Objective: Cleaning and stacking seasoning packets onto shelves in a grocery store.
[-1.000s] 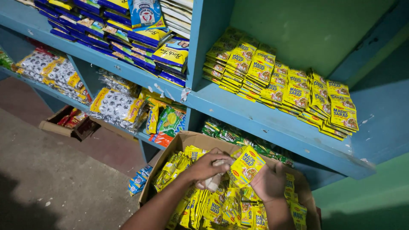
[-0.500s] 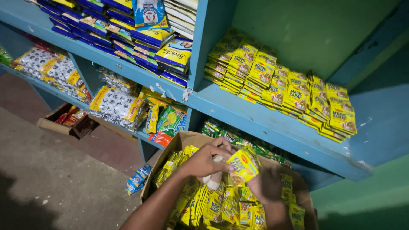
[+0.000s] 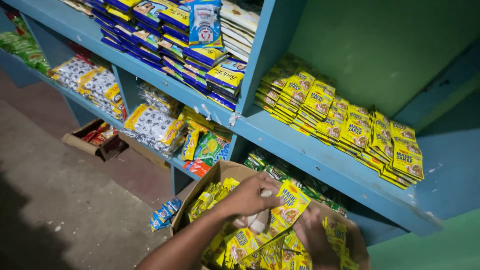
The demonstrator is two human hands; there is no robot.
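- At the far left, on the floor point(image 3: 75, 200), sits a small open cardboard tray point(image 3: 95, 142) holding red packets, tucked just under the lowest blue shelf point(image 3: 150, 82).
- Beside it, a few blue packets point(image 3: 165, 212) lie loose on the floor, just beside the corner of the big box.
- The cardboard box point(image 3: 220, 172) at the bottom centre stands open and is heaped with yellow sachets point(image 3: 240, 245), some in joined strips.
- The left hand point(image 3: 247, 195) reaches into the box from the lower left and is closed around a strip of yellow sachets point(image 3: 290, 202), pinching it near its top edge, lifted just above the heap.
- The right hand point(image 3: 312, 237) is lower and to the right, fingers curled among the sachets; whether it grips anything cannot be told.
- Above, the upper shelf carries stacked blue-and-yellow pouches point(image 3: 200, 55) on the left of a divider.
- To the right of that divider, rows of the same yellow sachets point(image 3: 350, 130) lie stacked on the shelf board.
- Behind the box, green packets point(image 3: 272, 170) fill the lower shelf, partly hidden by the box flap.
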